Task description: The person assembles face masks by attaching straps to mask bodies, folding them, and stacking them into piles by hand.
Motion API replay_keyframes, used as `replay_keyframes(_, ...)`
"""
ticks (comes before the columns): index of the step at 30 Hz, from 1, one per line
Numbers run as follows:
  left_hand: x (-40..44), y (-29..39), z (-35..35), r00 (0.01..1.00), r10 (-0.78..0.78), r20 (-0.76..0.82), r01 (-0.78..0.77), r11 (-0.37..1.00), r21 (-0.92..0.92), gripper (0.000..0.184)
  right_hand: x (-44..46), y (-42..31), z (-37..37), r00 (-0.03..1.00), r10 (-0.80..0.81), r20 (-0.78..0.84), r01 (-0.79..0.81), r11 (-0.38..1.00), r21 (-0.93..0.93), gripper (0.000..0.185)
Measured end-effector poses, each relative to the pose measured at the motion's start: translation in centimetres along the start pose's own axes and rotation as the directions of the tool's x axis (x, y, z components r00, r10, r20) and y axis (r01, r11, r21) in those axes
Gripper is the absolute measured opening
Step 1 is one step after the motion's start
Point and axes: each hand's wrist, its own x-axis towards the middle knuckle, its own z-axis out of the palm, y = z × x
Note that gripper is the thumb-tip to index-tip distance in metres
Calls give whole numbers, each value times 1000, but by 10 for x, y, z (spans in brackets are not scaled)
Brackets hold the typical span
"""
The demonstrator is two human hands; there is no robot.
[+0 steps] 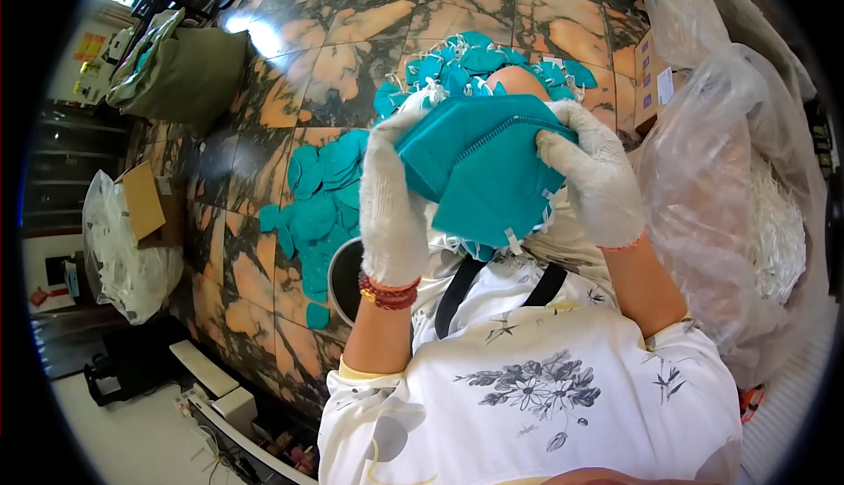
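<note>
Both hands wear white knit gloves. Between them, in front of my chest, is a teal folded face mask [492, 177] with a stitched, ridged seam; it may be more than one layer or piece. My left hand [391, 195] grips its left edge, the fingertips mostly behind it. On the right edge, my right hand [598, 168] pinches it, thumb in front and fingers behind. Small white tabs show along the mask's lower edge. Just beyond lies a heap of teal masks with white straps [466, 58]. More flat teal pieces [321, 195] spread on the floor to the left.
A grey-rimmed bin [343, 283] stands beside my left forearm. Large clear plastic bags [703, 177], one with white strands inside, fill the right side near a cardboard box [651, 80]. At left are an olive sack [189, 72] and an open carton [145, 204] on marbled tile.
</note>
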Motion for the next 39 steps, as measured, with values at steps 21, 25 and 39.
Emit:
replay_keyframes(21,17,-29,23,935,272,-227,-173,909,379,22,21,23,26,950,1,-311,186,799,571,33)
replay_keyframes(25,27,-6,21,919,237,-315,-162,956,244,37,17,27,11,978,180,103,-207,892,402,39)
replay_keyframes(39,16,-11,0,846,-425,323,405,905,129,53,17,-14,2,998,65,-16,-64,996,61,19)
